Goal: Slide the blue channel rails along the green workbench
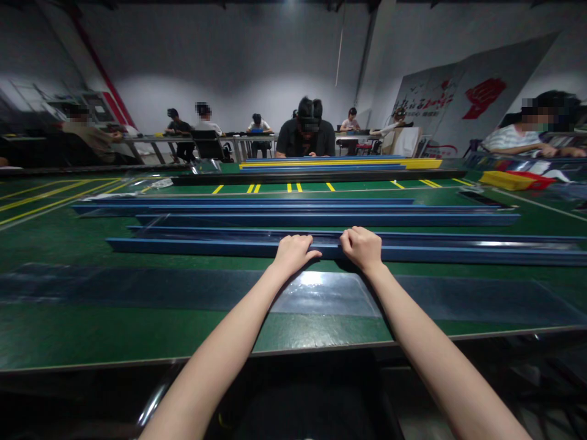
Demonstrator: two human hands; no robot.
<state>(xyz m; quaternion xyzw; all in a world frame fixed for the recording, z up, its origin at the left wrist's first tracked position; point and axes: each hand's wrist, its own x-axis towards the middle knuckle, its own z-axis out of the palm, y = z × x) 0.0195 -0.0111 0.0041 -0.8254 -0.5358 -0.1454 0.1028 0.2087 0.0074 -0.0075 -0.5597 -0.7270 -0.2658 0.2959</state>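
Note:
A long blue channel-shaped strip [206, 246] lies crosswise on the green table before me. My left hand [294, 250] is closed over its front wall, fingers curled over the top edge and thumb stretched to the right. A short way to the right, my right hand [364, 247] is closed on the same strip, its knuckles up and fingertips hidden. Between the hands a short piece of the blue wall shows. Nearer to me, a wide clear plastic sheet [183, 293] lies flat along the table, passing beneath my forearms.
More blue strips [321, 219] lie parallel behind. Farther back are a black strip [293, 177] and a yellow strip [422, 164]. A yellow tray [507, 179] and a red tray [541, 182] stand at right. A person in dark clothes [287, 143] sits opposite; several others work around.

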